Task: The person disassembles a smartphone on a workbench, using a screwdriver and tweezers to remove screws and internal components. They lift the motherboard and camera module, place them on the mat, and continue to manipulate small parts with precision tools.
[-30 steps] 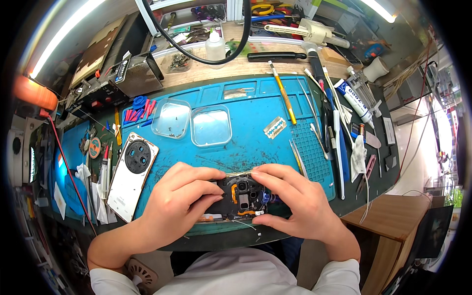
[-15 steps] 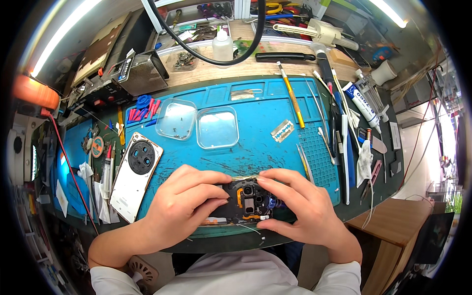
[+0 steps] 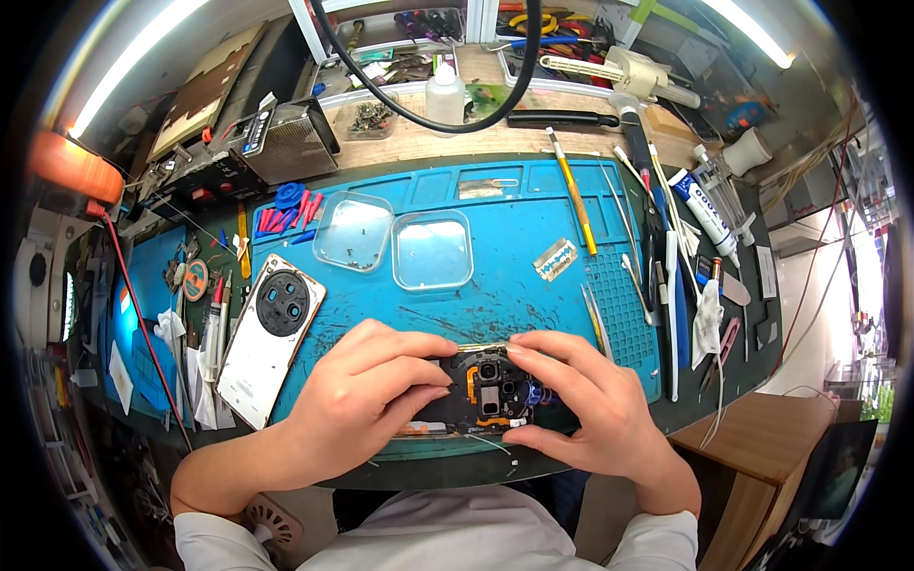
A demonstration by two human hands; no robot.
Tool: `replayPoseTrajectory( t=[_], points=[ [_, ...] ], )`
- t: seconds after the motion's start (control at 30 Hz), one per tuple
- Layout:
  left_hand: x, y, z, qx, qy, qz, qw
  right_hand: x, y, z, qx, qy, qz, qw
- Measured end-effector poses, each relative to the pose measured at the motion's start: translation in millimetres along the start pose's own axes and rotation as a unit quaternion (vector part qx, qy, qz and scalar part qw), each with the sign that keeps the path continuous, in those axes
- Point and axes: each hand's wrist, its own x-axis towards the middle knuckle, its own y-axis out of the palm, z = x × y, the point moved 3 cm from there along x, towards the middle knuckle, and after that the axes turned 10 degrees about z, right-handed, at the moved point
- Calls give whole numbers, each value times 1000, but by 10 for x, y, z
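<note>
An opened phone [image 3: 490, 400], dark inside with a camera module and orange flex cables, lies at the front edge of the blue mat [image 3: 505, 295]. My left hand [image 3: 357, 400] grips its left part, fingertips along the far edge and bent over the dark body. My right hand [image 3: 595, 409] holds the right end, index finger on the far edge and thumb at the near corner. Left of them rests a white back cover [image 3: 267, 343] with a round black camera ring. Two clear square containers [image 3: 431, 249] stand beyond, and a razor blade [image 3: 554, 259] sits to their right.
Pens, tweezers, swabs and a glue tube [image 3: 700, 214] crowd the right side. Metal equipment [image 3: 286, 143] stands back left beside an orange tool [image 3: 76, 167]. A black cable loop [image 3: 428, 114] hangs over the back shelf with a white bottle [image 3: 445, 95]. A wooden cabinet [image 3: 733, 428] is at lower right.
My hands and the phone have shifted slightly rightward in the view, as has the whole bench scene. Both hands keep much the same grip.
</note>
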Motion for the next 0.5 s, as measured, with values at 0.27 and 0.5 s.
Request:
replayPoseTrajectory(
  t=[0.27,0.5],
  points=[
    [-12,17,9,-7,-12,-10,1000,2,4,2,-3,2,-2,1000],
    [-13,-28,9,-48,-15,-22,998,-32,47,-19,-21,-30,-34,999]
  ],
)
